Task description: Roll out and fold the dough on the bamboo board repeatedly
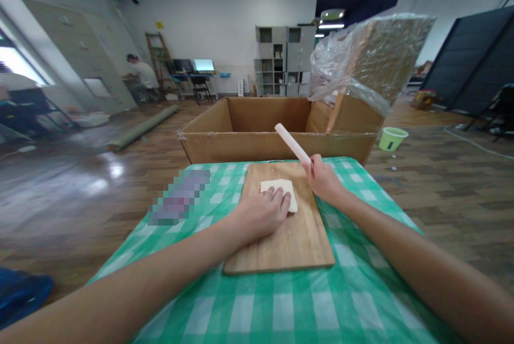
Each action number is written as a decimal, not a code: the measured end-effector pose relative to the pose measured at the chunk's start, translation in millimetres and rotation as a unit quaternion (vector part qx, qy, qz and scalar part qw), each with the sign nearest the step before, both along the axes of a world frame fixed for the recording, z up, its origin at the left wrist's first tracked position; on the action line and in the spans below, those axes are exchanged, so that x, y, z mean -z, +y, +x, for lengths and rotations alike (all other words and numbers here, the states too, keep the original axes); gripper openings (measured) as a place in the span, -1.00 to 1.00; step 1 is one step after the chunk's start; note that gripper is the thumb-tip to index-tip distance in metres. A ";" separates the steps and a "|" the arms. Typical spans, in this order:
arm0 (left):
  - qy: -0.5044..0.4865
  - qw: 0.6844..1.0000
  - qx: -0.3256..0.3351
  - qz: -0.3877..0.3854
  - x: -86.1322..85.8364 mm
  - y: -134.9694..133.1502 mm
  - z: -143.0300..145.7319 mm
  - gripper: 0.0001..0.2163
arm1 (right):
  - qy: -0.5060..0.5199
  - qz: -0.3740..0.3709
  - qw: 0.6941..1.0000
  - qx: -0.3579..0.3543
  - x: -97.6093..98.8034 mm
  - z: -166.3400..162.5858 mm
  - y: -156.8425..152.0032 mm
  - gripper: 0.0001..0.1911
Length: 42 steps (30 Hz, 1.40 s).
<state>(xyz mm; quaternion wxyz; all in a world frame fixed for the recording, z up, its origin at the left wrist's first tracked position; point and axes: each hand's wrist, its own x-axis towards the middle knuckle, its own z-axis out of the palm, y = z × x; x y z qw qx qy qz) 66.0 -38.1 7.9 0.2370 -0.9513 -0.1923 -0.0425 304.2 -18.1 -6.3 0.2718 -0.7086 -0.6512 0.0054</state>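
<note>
A square, white slice of bread (293,198) lies on a wooden cutting board (289,250). My left hand (263,212) rests on top of the slice, its fingers stretched out and a little apart, covering the near left part. Raised over the board's far right edge, my right hand (324,180) is closed around one end of a long, pale pink stick-shaped tool (292,143). That tool points up and to the left, apart from the bread; its exact kind I cannot make out.
A green and white checked cloth (257,306) covers the table under the board. To the left on it is a blurred-out, pixelated object (179,199). Beyond the table stands a large open cardboard box (269,143). A green bucket (392,139) is on the floor at right. Two people sit far left.
</note>
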 end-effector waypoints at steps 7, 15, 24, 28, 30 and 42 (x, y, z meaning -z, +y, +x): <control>-0.033 0.990 0.137 -0.009 -4.2 -1.8 -38.0 -0.68 | 0.074 0.064 0.995 -0.013 7.1 -0.6 1.7 -0.71; -0.083 0.971 0.198 -0.110 -0.6 23.1 -83.3 -0.58 | 0.089 0.077 0.991 -0.064 6.4 -4.8 -4.3 -0.67; -0.286 0.946 0.011 -0.150 -29.4 -0.5 -101.7 -0.74 | -0.086 -0.059 0.979 -0.177 -53.3 -16.9 -36.2 -0.65; -0.370 0.918 -0.064 -0.127 -47.4 -6.2 -87.5 -0.73 | -0.152 -0.101 0.949 -0.257 -59.4 -25.9 -61.4 -0.63; -0.305 0.935 -0.090 -0.156 -39.7 -3.7 -75.1 -0.67 | -0.174 -0.103 0.938 -0.283 -54.1 -32.1 -72.5 -0.67; -0.166 0.967 -0.156 -0.117 -1.2 22.4 -42.3 -0.48 | -0.162 -0.049 0.956 -0.241 -20.1 -42.1 -52.8 -0.51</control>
